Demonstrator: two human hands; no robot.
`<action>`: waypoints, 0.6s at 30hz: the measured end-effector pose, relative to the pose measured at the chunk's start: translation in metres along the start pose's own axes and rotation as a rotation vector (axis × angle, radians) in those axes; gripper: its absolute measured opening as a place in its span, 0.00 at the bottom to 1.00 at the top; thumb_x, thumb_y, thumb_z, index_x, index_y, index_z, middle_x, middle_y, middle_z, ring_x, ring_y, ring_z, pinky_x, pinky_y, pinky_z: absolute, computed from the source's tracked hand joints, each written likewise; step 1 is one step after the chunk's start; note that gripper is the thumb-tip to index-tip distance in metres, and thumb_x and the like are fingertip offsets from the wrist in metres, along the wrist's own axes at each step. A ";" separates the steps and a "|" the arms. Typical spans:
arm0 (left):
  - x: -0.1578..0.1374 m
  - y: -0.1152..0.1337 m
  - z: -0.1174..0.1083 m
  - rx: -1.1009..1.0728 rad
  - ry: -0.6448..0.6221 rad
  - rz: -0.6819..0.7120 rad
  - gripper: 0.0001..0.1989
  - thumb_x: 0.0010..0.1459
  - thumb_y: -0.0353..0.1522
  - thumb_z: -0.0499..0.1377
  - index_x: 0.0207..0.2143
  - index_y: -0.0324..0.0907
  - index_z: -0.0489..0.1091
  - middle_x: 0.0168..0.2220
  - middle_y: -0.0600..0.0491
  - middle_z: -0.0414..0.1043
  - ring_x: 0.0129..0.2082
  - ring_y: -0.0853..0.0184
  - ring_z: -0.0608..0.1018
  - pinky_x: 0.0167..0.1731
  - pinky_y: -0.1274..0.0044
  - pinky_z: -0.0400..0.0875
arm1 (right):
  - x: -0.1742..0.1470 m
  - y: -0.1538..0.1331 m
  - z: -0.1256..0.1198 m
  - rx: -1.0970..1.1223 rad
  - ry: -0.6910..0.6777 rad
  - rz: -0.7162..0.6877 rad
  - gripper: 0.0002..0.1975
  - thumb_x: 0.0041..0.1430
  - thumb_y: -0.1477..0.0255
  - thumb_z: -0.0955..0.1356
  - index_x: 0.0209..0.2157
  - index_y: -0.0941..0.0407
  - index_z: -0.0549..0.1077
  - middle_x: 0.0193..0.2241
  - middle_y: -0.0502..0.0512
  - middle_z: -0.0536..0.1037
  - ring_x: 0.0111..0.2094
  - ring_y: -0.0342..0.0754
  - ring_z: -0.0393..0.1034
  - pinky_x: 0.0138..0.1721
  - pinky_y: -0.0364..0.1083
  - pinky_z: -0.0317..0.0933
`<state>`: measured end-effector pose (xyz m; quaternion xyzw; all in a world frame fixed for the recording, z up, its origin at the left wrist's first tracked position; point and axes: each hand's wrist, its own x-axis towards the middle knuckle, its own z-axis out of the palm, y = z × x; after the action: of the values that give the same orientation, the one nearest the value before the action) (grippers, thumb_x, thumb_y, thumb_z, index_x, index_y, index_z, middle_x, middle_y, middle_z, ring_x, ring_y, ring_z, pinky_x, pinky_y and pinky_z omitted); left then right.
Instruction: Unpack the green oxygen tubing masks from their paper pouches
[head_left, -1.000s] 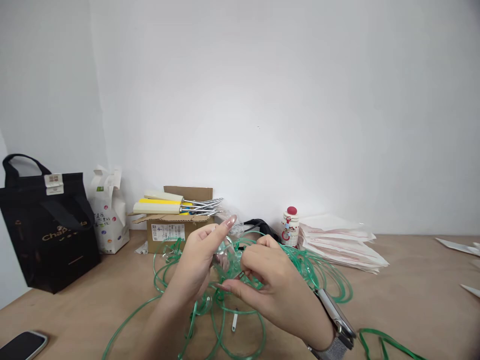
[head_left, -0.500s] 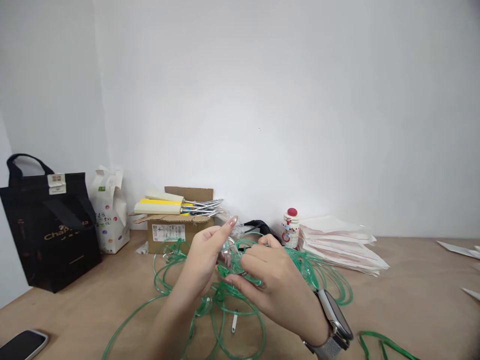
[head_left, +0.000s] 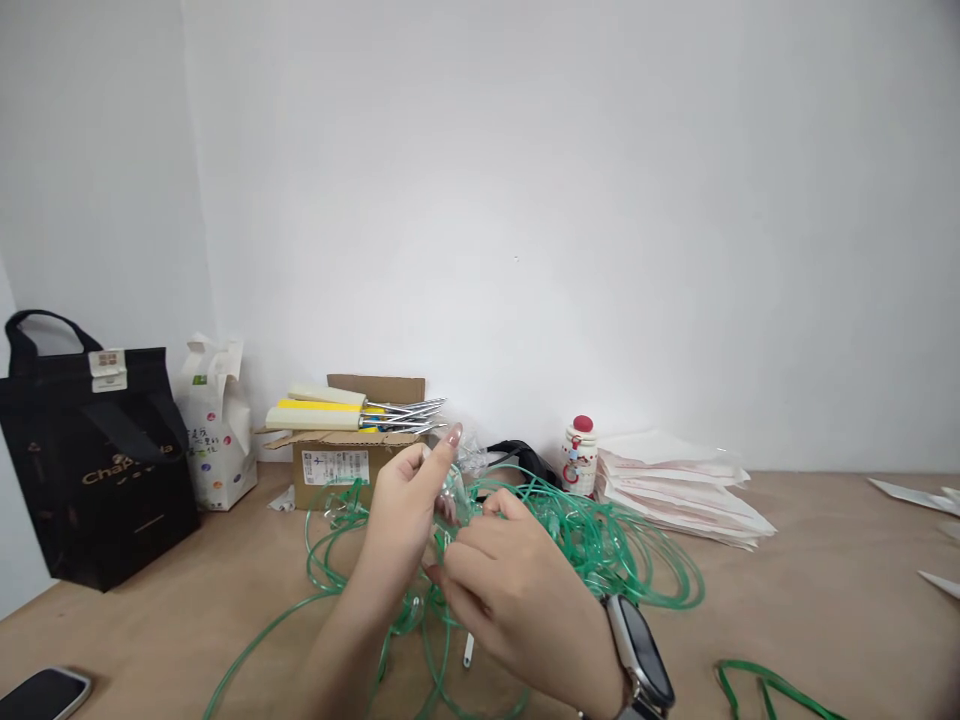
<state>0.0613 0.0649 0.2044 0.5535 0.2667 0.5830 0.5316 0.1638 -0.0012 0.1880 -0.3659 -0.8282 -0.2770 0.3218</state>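
My left hand is closed round a clear plastic mask, its thumb raised along one side. At the mask's lower edge, my right hand is closed with fingers curled and thumb tip close to them; its pinch point is mostly hidden. A watch sits on my right wrist. Below and behind both hands spreads a tangled heap of green tubing, with more clear plastic pieces among the coils. A small white strip lies under my right hand.
Behind the heap stands a cardboard box of long-handled metal tools. A red-topped bottle and stacked paper packets are at the back right. Black bag, white bag and phone lie left; a green strap front right.
My right hand has moved left and slightly down, closer to my left hand, with its fingers more curled. My left hand still holds the mask. The view has shifted slightly.
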 end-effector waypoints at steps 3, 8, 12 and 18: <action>-0.002 0.007 -0.004 -0.027 -0.019 -0.006 0.20 0.48 0.43 0.61 0.18 0.42 0.55 0.14 0.62 0.54 0.15 0.76 0.60 0.17 0.83 0.56 | 0.001 0.000 -0.006 0.029 -0.056 0.066 0.14 0.63 0.73 0.58 0.22 0.57 0.62 0.20 0.46 0.65 0.23 0.41 0.54 0.35 0.45 0.48; -0.004 0.016 -0.009 -0.118 -0.054 -0.027 0.18 0.47 0.41 0.63 0.19 0.41 0.59 0.17 0.60 0.58 0.18 0.75 0.61 0.19 0.83 0.58 | 0.002 0.000 -0.011 0.028 -0.072 0.080 0.15 0.65 0.73 0.57 0.24 0.57 0.63 0.22 0.47 0.65 0.24 0.42 0.55 0.35 0.45 0.49; -0.006 0.018 -0.010 -0.149 -0.032 -0.030 0.16 0.47 0.40 0.63 0.19 0.41 0.60 0.17 0.60 0.57 0.19 0.74 0.61 0.19 0.82 0.58 | 0.002 -0.001 -0.009 0.031 -0.073 0.055 0.15 0.65 0.74 0.57 0.23 0.57 0.62 0.22 0.47 0.64 0.25 0.42 0.54 0.34 0.45 0.49; -0.008 0.016 -0.007 -0.214 0.001 0.007 0.14 0.47 0.37 0.64 0.20 0.40 0.62 0.17 0.61 0.59 0.19 0.76 0.62 0.19 0.84 0.59 | 0.000 0.002 -0.015 0.141 -0.091 0.072 0.16 0.64 0.72 0.59 0.22 0.57 0.63 0.21 0.46 0.64 0.25 0.42 0.55 0.33 0.44 0.49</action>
<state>0.0483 0.0552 0.2145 0.4942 0.2012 0.6101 0.5857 0.1704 -0.0110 0.1982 -0.3840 -0.8458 -0.1891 0.3185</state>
